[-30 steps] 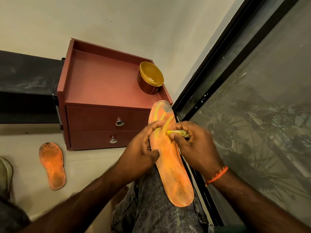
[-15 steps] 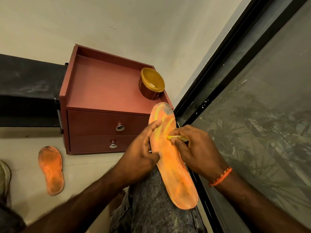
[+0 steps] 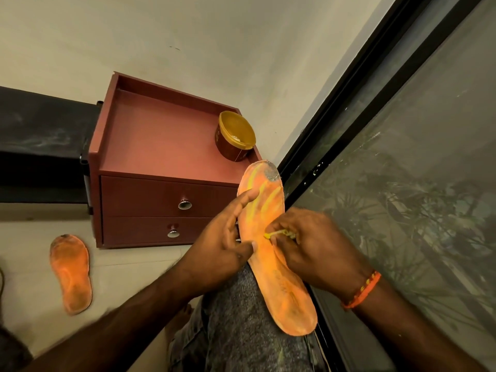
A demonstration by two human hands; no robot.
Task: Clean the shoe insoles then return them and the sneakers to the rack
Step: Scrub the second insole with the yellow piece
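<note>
A faint embossed mark runs along the heel half of the long orange foam insole [image 3: 279,275], too blurred to read; the round brown tub with a golden-yellow rim [image 3: 234,135] carries a small pale label on its side, also unreadable, and some whitish stuff shows inside it. The insole lies lengthwise on the person's grey speckled trouser leg [image 3: 241,328], toe end pointing away toward the tub, streaked with yellow across its front half and bearing a grey worn patch at the toe. The left hand [image 3: 220,242] holds the insole's left edge, thumb pressed onto the top face and a forefinger stretched along the rim. The right hand [image 3: 314,245] has its fingers curled round a small yellow brush-like tool [image 3: 280,233], whose tip touches the middle of the insole; an orange braided thread band [image 3: 362,289] circles that wrist.

A second orange insole [image 3: 72,275], dirty and darkened at the toe, lies flat on the pale tiled floor [image 3: 128,267], well apart to the left. The tub stands at the right front corner of the reddish-brown wooden two-drawer cabinet [image 3: 161,200], whose top has a raised rim and whose drawers have round metal knobs. Behind it rises a plain cream wall [image 3: 188,36]; a dark low ledge [image 3: 40,146] runs off left. On the right a black-framed glass pane [image 3: 402,183] shows dim foliage
</note>
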